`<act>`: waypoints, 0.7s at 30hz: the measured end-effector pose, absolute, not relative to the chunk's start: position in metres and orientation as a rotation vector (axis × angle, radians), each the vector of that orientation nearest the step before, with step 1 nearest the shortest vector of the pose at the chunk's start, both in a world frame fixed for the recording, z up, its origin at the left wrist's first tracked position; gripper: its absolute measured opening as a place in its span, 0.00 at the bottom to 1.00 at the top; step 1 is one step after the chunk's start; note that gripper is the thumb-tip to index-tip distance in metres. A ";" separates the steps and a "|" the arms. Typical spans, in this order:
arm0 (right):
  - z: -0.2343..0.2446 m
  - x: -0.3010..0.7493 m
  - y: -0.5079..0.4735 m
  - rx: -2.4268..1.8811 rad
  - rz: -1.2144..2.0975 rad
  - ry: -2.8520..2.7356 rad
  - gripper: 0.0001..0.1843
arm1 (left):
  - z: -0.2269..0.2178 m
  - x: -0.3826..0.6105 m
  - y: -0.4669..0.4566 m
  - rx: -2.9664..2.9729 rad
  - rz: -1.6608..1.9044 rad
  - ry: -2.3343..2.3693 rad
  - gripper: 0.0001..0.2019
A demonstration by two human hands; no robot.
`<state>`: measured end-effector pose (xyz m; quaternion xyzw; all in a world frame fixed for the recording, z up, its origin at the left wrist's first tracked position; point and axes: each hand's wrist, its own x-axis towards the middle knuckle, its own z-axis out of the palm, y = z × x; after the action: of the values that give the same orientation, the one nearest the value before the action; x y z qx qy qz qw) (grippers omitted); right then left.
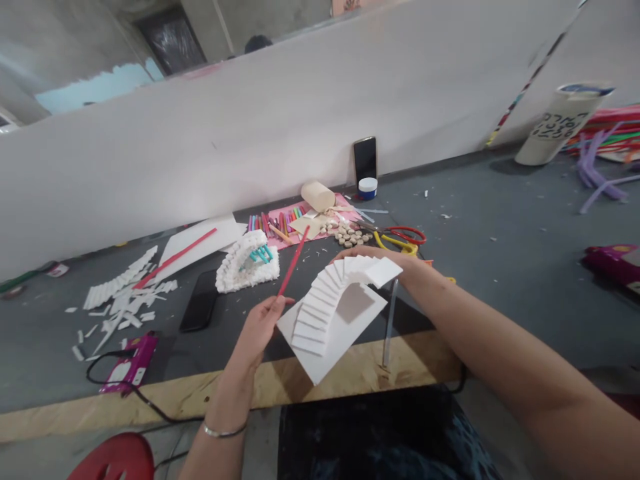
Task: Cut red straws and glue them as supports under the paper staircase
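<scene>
A small curved model staircase [320, 300], built of white steps fanned in an arc, stands on a square white board [357, 330] tilted above the table's front edge. My left hand [260, 323] is closed, pinching a thin red strip [295, 260] that points up and away; its fingers are beside the board's left corner. Behind the top steps, my right hand [367, 252] curls around the far side of the staircase, its fingertips mostly hidden by the steps. A translucent glue stick [391, 323] is below my right wrist.
White cut pieces [123, 300], a black phone [199, 300] and a white fluffy model [247, 263] lie left. Farther back are scissors [400, 239], pebbles [350, 235] and crayons [273, 223]. A phone [365, 160] leans on the wall; a cup [557, 127] stands right.
</scene>
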<state>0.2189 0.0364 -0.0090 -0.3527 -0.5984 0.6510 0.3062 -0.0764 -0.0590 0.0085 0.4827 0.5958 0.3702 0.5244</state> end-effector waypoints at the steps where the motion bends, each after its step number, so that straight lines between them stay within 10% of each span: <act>1: -0.008 0.215 0.036 -0.907 1.761 -1.565 0.19 | 0.006 -0.074 -0.060 1.137 0.834 1.393 0.24; 21: 0.008 0.215 0.027 -0.970 1.714 -0.998 0.17 | -0.025 -0.057 -0.066 0.868 1.141 1.370 0.25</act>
<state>0.2149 0.0275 0.0083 -0.3924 -0.4037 0.6933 0.4499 -0.0571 -0.0664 -0.0248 0.3663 0.5781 0.4814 0.5477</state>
